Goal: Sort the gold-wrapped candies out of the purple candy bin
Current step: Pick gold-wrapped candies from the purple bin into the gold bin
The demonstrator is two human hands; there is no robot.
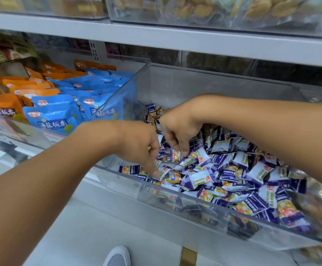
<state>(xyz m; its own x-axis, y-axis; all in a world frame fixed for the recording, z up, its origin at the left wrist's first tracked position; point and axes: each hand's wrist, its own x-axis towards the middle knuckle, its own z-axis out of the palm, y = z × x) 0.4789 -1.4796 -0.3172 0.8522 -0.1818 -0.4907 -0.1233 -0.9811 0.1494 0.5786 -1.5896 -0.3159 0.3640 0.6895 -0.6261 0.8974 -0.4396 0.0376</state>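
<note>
A clear acrylic bin [118,181] holds a heap of purple-and-white wrapped candies [233,169]. One gold-orange wrapped candy [174,176] lies near the bin's front left. My left hand [139,144] reaches over the front wall. Its index finger points down and touches the candies just left of the gold one. Its other fingers are curled, and a sliver of gold wrapper shows inside them. My right hand [177,127] hovers over the middle of the heap, back up and fingers curled down. Its thumb tip rests on a candy. What it holds is hidden.
To the left, a neighbouring bin holds blue snack packs [52,116] and orange packs [31,87]. A grey shelf [175,39] runs above, with more clear bins on it. My white shoe [118,256] shows on the pale floor below.
</note>
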